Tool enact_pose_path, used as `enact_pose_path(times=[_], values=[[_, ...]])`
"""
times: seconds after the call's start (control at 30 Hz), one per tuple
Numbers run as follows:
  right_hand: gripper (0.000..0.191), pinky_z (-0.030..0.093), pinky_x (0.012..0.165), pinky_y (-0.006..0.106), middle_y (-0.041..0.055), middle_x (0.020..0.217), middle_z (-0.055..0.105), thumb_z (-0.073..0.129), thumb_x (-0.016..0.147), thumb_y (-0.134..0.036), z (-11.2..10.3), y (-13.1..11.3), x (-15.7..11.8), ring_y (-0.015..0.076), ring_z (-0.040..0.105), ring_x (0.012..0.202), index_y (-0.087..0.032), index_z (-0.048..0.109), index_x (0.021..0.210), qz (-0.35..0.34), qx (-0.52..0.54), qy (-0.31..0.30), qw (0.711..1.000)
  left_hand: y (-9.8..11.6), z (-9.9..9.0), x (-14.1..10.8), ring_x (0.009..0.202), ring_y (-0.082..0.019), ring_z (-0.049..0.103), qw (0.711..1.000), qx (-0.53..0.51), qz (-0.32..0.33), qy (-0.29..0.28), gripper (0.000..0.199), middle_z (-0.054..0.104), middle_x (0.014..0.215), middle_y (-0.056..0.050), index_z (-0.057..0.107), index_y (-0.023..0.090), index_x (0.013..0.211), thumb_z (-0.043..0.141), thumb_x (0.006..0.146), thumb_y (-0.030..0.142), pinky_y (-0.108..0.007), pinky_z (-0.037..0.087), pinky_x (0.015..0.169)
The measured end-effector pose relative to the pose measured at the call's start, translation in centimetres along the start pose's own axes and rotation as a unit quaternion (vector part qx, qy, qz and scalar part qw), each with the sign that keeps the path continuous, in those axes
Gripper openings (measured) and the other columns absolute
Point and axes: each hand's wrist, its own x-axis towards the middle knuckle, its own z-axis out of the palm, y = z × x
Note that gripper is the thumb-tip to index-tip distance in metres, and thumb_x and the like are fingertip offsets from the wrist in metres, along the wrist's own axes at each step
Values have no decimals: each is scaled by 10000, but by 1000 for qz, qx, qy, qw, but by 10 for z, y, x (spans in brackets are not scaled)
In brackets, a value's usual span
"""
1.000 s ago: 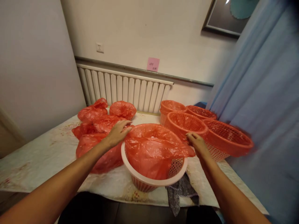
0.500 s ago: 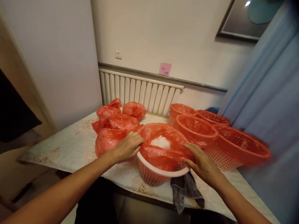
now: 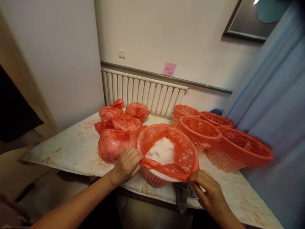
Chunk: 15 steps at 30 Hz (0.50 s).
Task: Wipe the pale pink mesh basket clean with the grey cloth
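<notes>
A white basket [image 3: 154,179] stands near the table's front edge, lined with a red plastic bag [image 3: 187,149] whose edge lies over most of the rim. White fluffy material [image 3: 163,151] rests inside the bag. My left hand [image 3: 127,165] grips the bag's edge at the front left of the rim, fingers closed. At the front right, my right hand [image 3: 209,189] pinches the same edge. Between the two hands the plastic is stretched across the front, with part of the white rim showing under it.
Several filled red bags [image 3: 114,144] sit left of the basket. Several baskets lined with red bags [image 3: 226,159] stand at the right, beside a blue curtain [image 3: 274,105]. A dark cloth [image 3: 181,197] hangs over the table's [image 3: 71,152] front edge.
Both hands have moved down and toward me, drawing the bag's front edge from over the opening to the front rim. More of the white material shows.
</notes>
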Motion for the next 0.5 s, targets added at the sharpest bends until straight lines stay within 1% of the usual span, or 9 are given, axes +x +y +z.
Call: enact_pose_path(times=[0.13, 0.2, 0.27, 0.33, 0.37, 0.4, 0.43, 0.47, 0.5], values=[[199, 425, 682, 326, 29, 754, 602, 434, 888, -139, 21, 4, -12, 194, 573, 747, -243, 584, 809, -34, -44, -19, 998, 3, 11, -11, 847, -214, 589, 1000, -19, 18, -17, 165, 633, 821, -62, 580, 213, 834, 463, 870, 102, -398, 506, 812], [218, 435, 690, 319, 40, 789, 623, 423, 891, -125, 34, 12, -14, 193, 585, 782, -229, 603, 825, -40, -66, -16, 997, 5, 17, -13, 820, -203, 599, 999, -29, 11, -19, 187, 629, 786, -51, 576, 215, 807, 442, 894, 118, -383, 510, 798], [223, 456, 698, 316, 51, 822, 647, 429, 895, -131, 44, 19, -14, 197, 603, 809, -220, 627, 843, -32, -81, -22, 996, 7, 22, -14, 831, -203, 605, 999, -29, -4, -21, 199, 634, 792, -55, 579, 205, 823, 423, 913, 120, -376, 504, 799], [196, 488, 704, 315, 54, 853, 670, 466, 889, -159, 47, 22, -14, 204, 626, 824, -224, 649, 864, -12, -81, -52, 995, 6, 26, -15, 855, -208, 608, 999, -29, -22, -37, 200, 646, 826, -65, 583, 191, 859, 410, 928, 120, -367, 494, 799], [180, 507, 712, 312, 52, 879, 681, 486, 885, -176, 46, 20, -14, 204, 640, 835, -232, 657, 892, -2, -72, -66, 995, 2, 26, -17, 857, -206, 608, 997, -37, -29, -58, 190, 650, 843, -67, 584, 187, 875, 412, 934, 131, -355, 490, 791], [169, 524, 717, 303, 46, 903, 689, 502, 885, -193, 42, 17, -15, 200, 652, 840, -243, 659, 924, 8, -62, -67, 996, -3, 25, -18, 839, -201, 608, 995, -49, -35, -84, 174, 651, 843, -63, 584, 185, 877, 424, 940, 156, -337, 487, 770], [166, 538, 725, 293, 42, 930, 695, 511, 889, -210, 37, 13, -16, 196, 662, 847, -252, 654, 962, 21, -56, -51, 997, -11, 22, -21, 800, -192, 606, 991, -60, -43, -111, 162, 647, 825, -53, 582, 185, 864, 441, 944, 192, -316, 482, 735], [175, 550, 740, 285, 41, 964, 696, 512, 896, -227, 32, 10, -18, 192, 670, 863, -259, 643, 1009, 36, -54, -20, 998, -21, 18, -23, 749, -180, 600, 987, -66, -60, -134, 165, 639, 795, -40, 579, 187, 843, 458, 945, 232, -296, 471, 691], [179, 559, 746, 280, 45, 983, 694, 513, 903, -249, 27, 7, -19, 193, 675, 872, -260, 629, 1039, 50, -63, 30, 996, -34, 13, -26, 698, -168, 588, 983, -66, -88, -148, 180, 626, 760, -26, 574, 189, 821, 469, 944, 268, -279, 455, 649]])
